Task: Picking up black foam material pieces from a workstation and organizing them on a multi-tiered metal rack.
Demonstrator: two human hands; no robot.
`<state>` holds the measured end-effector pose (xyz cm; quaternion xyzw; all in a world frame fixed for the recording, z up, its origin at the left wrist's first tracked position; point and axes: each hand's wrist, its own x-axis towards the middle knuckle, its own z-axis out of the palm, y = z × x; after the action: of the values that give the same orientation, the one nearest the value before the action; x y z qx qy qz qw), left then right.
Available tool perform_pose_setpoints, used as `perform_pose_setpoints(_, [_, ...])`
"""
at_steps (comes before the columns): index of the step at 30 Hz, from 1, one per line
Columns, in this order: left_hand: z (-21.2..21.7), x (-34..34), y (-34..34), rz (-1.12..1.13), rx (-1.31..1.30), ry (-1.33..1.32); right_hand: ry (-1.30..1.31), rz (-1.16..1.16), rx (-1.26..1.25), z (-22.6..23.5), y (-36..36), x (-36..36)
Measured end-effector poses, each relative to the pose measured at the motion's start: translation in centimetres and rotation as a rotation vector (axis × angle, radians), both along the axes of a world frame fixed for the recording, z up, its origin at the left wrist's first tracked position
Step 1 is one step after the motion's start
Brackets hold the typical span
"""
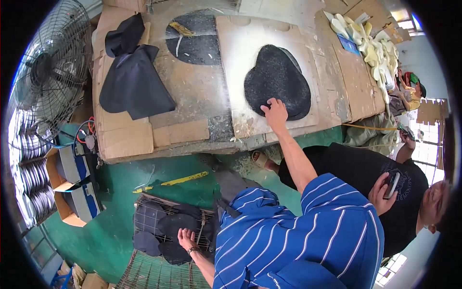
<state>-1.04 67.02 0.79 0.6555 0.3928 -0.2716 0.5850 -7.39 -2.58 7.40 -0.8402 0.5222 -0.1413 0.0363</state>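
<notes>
Black heart-shaped piece [277,82] under right hand [275,113], fingers spread; left hand [186,239] fingers open on dark pieces [168,231].

Your table [192,91] is cardboard-covered, carrying a black heart-shaped piece [277,83], dark folded cloth [132,79] and pale cutouts [373,45].

- Felt piece [277,82]: black, speckled grey.
- Board [240,62] under it: pale cream.
- Surface [187,91]: brown cardboard, stained grey.
- Folded cloth [132,82]: plain black.
- Floor [115,183]: green.
- Shirt [308,231]: blue with thin white stripes.
- Cut pieces [173,226] on wire rack: black.
</notes>
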Motion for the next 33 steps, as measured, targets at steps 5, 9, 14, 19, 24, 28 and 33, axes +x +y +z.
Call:
perform_pose_setpoints(5, [0.0,-0.3,-1.8,-0.031,0.036,0.044,0.027,-0.075,0.277,1.1,-3.5,0.5])
perform_pose_setpoints(9, [-0.7,-0.3,-2.8,-0.088,0.038,0.096,0.236,-0.059,0.499,3.2,-8.6,-1.2])
perform_pose_setpoints(14, [-1.8,-0.2,-0.8,-0.077,0.010,0.092,0.474,-0.044,0.020,6.3,-19.6,4.2])
perform_pose_setpoints(19, [0.1,4.4,-3.0,-0.097,0.030,-0.132,0.412,0.266,-0.237,18.7,-23.8,15.3])
perform_pose_setpoints(24, [5.8,11.1,-11.8,-0.232,-0.051,-0.341,0.236,0.416,-0.271,30.0,-15.8,23.7])
perform_pose_setpoints(28, [11.5,13.8,-18.4,-0.291,-0.243,-0.503,0.125,0.625,-0.151,34.5,-5.8,29.9])
perform_pose_setpoints(33, [22.8,17.1,-25.5,-0.388,-0.641,-0.566,0.132,0.898,0.009,35.9,6.7,34.8])
